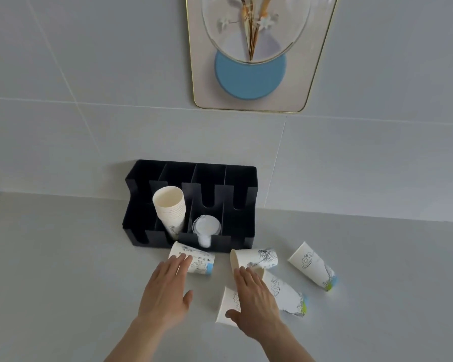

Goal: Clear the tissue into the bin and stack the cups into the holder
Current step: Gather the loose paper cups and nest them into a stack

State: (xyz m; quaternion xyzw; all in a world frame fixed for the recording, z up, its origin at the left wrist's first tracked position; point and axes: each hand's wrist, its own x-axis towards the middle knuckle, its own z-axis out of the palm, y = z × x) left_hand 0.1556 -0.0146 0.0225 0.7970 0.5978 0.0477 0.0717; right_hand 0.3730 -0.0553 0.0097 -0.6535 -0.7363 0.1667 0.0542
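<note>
A pale grey tiled wall (89, 74) rises behind a smooth grey countertop (63, 283). On the wall hangs a rounded, gold-edged decorative panel (314, 48) showing a blue disc and a glass-like oval.

Against the wall stands a black plastic cup holder with divided compartments (242, 226). Its second compartment from the left holds a tilted stack of white paper cups (170, 207), mouth facing up and forward. The compartment just to the right holds clear plastic lids (206, 227).

Five loose white paper cups with printed line drawings lie on their sides in front of the holder. One cup with a blue base (200, 262) lies just beside the holder's front edge. A second cup with its mouth facing left (256, 258) lies to its right. A third cup further right (313, 266) lies apart from the others. A fourth cup, crumpled at its base (285, 293), and a fifth cup nearest the person (228, 307) lie partly under the right hand.

The left hand (166, 296) is spread flat, fingers extended, its fingertips touching the blue-based cup without closing on it. The right hand (256, 304) is likewise spread wide over the fourth and fifth cups, gripping nothing.

No tissue or bin shows in view.
</note>
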